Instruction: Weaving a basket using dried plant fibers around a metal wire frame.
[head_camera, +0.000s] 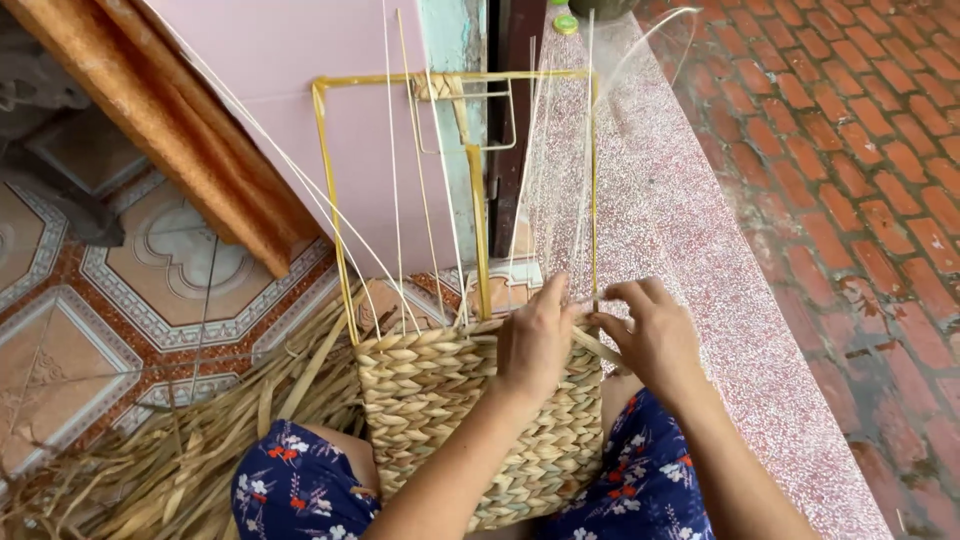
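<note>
A half-woven straw basket (440, 400) stands between my knees on a yellow wire frame (335, 200) with thin upright stakes rising from it. My left hand (535, 340) rests on the woven top edge at the right side, fingers curled over it. My right hand (650, 335) pinches a flat straw strand (600, 348) beside a yellow upright at the basket's right corner. Both hands are close together, almost touching.
A heap of loose dried straw (170, 450) lies on the patterned tile floor at the left. A speckled pink stone ledge (700, 220) runs along the right, with a red brick yard (860, 150) beyond. An orange curtain (170, 120) hangs at the upper left.
</note>
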